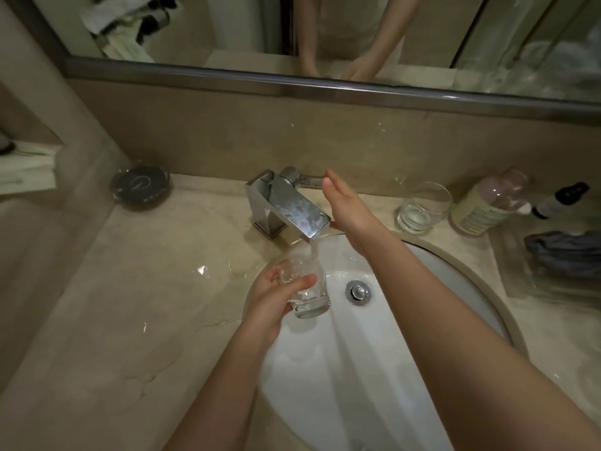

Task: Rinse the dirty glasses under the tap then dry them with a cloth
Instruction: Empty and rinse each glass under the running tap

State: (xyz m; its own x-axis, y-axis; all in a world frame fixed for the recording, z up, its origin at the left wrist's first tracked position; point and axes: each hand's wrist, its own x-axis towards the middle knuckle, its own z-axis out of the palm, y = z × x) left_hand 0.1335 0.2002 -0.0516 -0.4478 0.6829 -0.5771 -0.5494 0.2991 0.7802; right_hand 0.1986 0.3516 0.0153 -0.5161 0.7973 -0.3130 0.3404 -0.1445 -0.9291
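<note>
My left hand grips a clear tumbler over the white sink, tilted under the chrome tap. Water runs from the spout into the glass. My right hand reaches to the tap's lever, fingers straight and touching its end. A second clear glass stands upright on the counter to the right of the tap. A dark blue cloth lies crumpled on a tray at the far right.
A dark round dish sits on the counter at the back left. Two bottles stand to the right of the second glass. Water puddles on the marble counter left of the sink. A mirror runs along the back wall.
</note>
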